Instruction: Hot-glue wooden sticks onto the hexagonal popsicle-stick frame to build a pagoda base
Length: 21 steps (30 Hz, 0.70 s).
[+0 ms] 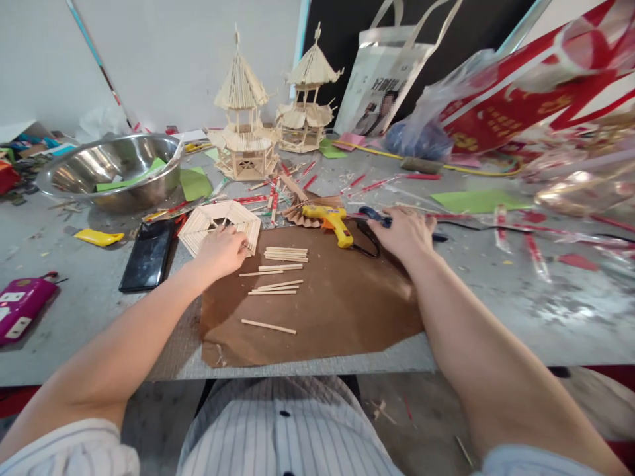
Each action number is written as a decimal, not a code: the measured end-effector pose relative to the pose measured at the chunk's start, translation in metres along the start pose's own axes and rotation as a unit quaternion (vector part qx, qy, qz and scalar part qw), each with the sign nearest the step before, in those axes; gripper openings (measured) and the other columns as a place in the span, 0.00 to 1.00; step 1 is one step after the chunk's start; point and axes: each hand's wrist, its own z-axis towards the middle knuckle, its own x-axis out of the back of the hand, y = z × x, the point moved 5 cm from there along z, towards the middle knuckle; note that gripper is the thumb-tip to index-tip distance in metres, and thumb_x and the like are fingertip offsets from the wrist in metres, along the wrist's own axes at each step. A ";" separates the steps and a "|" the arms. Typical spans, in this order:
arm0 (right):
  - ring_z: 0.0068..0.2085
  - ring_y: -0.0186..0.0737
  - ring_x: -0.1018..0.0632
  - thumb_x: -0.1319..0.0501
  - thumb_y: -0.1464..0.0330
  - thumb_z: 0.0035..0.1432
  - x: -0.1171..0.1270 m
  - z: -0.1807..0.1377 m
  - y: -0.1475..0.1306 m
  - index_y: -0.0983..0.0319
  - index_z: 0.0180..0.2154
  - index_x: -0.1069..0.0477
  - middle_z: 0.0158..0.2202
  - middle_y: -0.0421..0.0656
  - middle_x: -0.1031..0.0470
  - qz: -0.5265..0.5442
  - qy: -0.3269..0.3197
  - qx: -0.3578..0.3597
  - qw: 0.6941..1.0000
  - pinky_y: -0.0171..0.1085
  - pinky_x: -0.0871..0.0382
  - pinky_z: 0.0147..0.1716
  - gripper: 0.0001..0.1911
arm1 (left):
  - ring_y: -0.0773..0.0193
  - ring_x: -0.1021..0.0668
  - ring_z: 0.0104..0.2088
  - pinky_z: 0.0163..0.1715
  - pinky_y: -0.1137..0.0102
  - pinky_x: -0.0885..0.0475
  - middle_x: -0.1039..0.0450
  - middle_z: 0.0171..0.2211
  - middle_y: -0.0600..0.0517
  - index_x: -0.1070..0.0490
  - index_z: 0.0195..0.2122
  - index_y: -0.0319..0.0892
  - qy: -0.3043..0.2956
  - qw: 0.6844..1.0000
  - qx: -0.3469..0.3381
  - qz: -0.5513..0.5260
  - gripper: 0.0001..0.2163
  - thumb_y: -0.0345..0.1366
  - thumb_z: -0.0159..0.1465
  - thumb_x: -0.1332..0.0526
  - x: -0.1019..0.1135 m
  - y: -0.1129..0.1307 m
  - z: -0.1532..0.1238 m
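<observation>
My left hand [224,252] is curled over a hexagonal panel of pale wooden sticks [193,228], closed at its right side; the fingertips are partly hidden. My right hand [407,233] lies with its fingers stretched out and thumb apart over a tool with a dark blue handle [371,213], whose kind is mostly covered. Just left of that hand rests a yellow glue gun [333,219]. Between my hands, several short wooden sticks [286,254] lie in small groups on a brown sheet [347,304]. One single stick [268,326] lies nearer me.
Two stick-built pagodas [241,142] stand at the back. On the left are a metal bowl [59,173], a black phone [147,256], a yellow-handled cutter [99,237] and a purple power strip [27,307]. Bags [381,79] and red wrappers crowd the back right. A black cord [476,225] runs right.
</observation>
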 end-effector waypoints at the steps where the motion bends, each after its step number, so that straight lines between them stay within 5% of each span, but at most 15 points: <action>1: 0.54 0.54 0.35 0.47 0.56 0.54 -0.001 0.000 0.000 0.64 0.46 0.31 0.51 0.53 0.32 0.004 0.005 0.005 1.000 0.56 0.53 0.52 0.23 | 0.54 0.29 0.43 0.44 0.63 0.34 0.30 0.41 0.46 0.29 0.41 0.42 -0.001 1.000 -0.005 -0.001 0.13 0.36 0.59 0.49 -0.001 0.000 0.000; 14: 0.48 0.53 0.30 0.47 0.61 0.54 0.002 0.001 -0.004 0.64 0.41 0.28 0.43 0.52 0.26 0.014 0.038 0.037 0.998 0.53 0.48 0.49 0.18 | 0.57 0.26 0.40 0.40 0.66 0.33 0.27 0.37 0.46 0.27 0.35 0.41 0.021 0.998 0.025 -0.048 0.13 0.39 0.60 0.49 0.004 -0.010 0.008; 21: 0.46 0.51 0.29 0.49 0.61 0.55 -0.001 0.001 -0.005 0.63 0.41 0.27 0.42 0.51 0.25 0.007 0.040 0.056 0.998 0.53 0.48 0.49 0.18 | 0.56 0.25 0.40 0.40 0.66 0.32 0.25 0.39 0.47 0.26 0.38 0.42 0.064 0.991 0.112 -0.036 0.14 0.37 0.59 0.51 0.021 -0.062 0.028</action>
